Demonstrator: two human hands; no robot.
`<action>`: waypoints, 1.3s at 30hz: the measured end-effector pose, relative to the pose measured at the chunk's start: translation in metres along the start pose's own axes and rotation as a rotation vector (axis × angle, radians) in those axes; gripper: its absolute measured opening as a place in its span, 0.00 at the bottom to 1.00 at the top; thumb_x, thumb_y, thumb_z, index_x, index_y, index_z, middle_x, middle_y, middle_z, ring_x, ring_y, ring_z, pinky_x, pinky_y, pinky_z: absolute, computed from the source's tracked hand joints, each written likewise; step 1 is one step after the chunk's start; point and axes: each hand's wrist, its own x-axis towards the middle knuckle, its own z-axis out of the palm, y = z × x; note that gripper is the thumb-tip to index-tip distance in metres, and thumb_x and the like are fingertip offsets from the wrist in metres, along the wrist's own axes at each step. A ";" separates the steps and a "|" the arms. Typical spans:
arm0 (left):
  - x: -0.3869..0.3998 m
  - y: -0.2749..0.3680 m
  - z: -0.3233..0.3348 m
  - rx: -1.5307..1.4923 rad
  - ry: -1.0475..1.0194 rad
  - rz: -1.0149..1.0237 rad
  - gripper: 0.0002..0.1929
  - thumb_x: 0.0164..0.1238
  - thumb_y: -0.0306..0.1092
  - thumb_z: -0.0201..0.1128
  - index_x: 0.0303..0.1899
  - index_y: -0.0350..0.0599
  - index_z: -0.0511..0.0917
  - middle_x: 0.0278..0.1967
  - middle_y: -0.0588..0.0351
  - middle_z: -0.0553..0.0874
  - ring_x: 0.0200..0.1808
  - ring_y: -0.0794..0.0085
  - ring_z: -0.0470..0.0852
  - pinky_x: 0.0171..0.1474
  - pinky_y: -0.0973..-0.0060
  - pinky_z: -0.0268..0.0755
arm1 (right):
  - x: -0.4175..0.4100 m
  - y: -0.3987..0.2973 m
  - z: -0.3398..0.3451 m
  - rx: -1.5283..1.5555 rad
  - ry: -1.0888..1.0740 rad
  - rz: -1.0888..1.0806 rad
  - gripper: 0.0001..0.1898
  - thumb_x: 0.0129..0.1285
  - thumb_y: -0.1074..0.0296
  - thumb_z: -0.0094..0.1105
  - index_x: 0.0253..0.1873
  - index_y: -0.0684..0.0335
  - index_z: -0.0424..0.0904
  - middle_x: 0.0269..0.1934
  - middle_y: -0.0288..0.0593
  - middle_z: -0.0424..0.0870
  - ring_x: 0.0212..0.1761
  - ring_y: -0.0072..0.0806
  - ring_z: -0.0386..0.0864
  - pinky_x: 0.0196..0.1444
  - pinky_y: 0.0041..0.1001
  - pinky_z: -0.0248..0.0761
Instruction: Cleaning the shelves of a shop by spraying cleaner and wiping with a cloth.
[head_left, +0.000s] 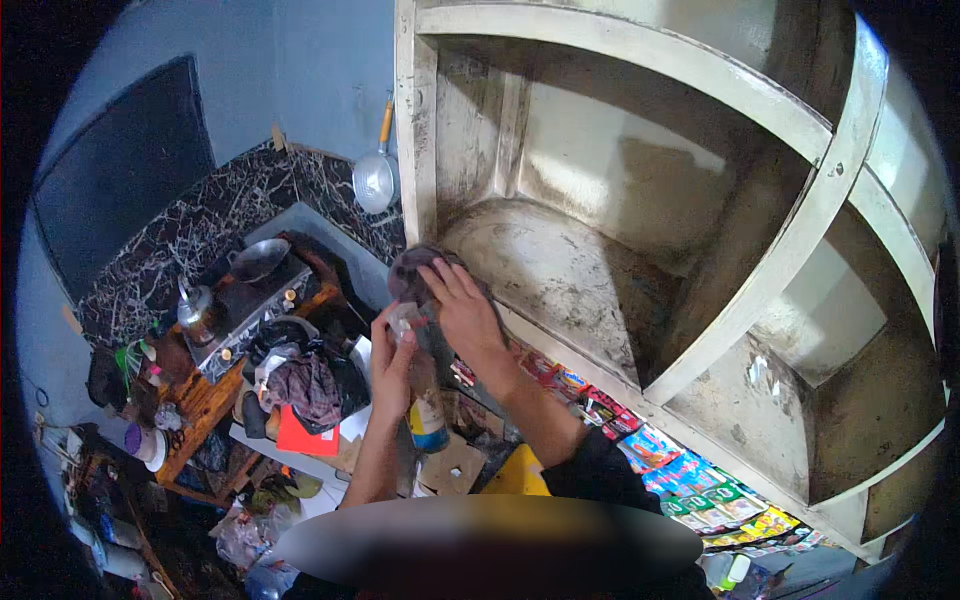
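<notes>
A clear plastic bottle (426, 394) with a yellow and blue label hangs upright from my left hand (395, 356), whose fingers close around its top. My right hand (466, 311) lies with fingers extended on a dark, bunched cloth (411, 274), beside the front left corner of a white wooden cabinet (417, 150). Dark stains and smudges mark the cabinet's lower shelf board (555, 262). Whether the right fingers grip the cloth cannot be told.
Below the shelf hang rows of colourful sachets (649, 446). To the left are a gas stove (247, 326) with a wok (260, 260), a metal kettle (196, 307) and a wooden table (196, 424) with a heaped cloth (304, 386). A metal strainer (373, 184) hangs on the wall.
</notes>
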 end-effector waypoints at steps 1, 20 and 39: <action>-0.002 0.000 -0.002 0.003 0.017 -0.027 0.23 0.66 0.37 0.51 0.60 0.44 0.58 0.47 0.54 0.75 0.43 0.77 0.72 0.42 0.81 0.66 | 0.009 -0.001 0.005 0.054 0.071 0.001 0.09 0.54 0.70 0.49 0.33 0.67 0.79 0.58 0.45 0.67 0.63 0.42 0.60 0.64 0.35 0.54; 0.084 0.003 0.079 0.322 -0.328 0.005 0.32 0.63 0.34 0.56 0.65 0.46 0.50 0.47 0.46 0.74 0.45 0.69 0.75 0.49 0.75 0.66 | -0.080 0.096 -0.081 -0.151 -0.293 1.107 0.32 0.62 0.50 0.44 0.67 0.59 0.50 0.57 0.72 0.60 0.57 0.59 0.63 0.61 0.39 0.57; 0.090 0.035 0.100 -0.084 -0.149 0.133 0.25 0.64 0.33 0.55 0.61 0.45 0.57 0.42 0.55 0.78 0.38 0.78 0.74 0.35 0.81 0.69 | -0.028 0.063 -0.057 0.367 -0.117 0.280 0.13 0.52 0.73 0.49 0.44 0.65 0.76 0.43 0.53 0.76 0.45 0.47 0.75 0.50 0.38 0.69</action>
